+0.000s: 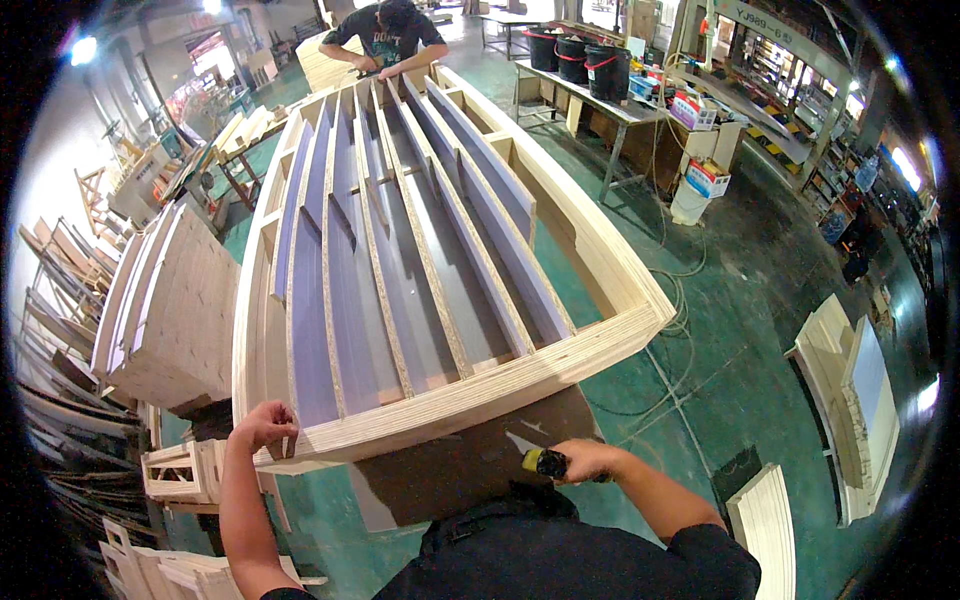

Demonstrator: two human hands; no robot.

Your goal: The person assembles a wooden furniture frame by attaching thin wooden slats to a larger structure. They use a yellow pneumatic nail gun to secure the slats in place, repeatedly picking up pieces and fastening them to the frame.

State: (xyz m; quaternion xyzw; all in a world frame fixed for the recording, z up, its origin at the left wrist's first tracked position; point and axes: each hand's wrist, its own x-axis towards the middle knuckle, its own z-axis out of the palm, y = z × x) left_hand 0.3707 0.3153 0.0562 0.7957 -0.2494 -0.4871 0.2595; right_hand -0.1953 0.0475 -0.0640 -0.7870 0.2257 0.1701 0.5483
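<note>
A long pale wooden frame (560, 360) lies in front of me, with several grey particleboard slats (400, 300) standing on edge inside it. My left hand (262, 425) rests on the frame's near left corner, fingers curled against the wood. My right hand (585, 462) is closed around a black and yellow tool handle (548, 463) below the frame's near rail, over a brown board (450, 470). What kind of tool it is cannot be made out. At the far end of the frame another person (390, 40) leans with both hands on it.
Stacks of wooden panels (170, 310) stand at my left, with small wooden frames (180, 475) on the floor. At the right there are leaning panels (850, 400), a workbench with black buckets (580, 55), cables on the green floor (680, 300) and a white board (765, 530).
</note>
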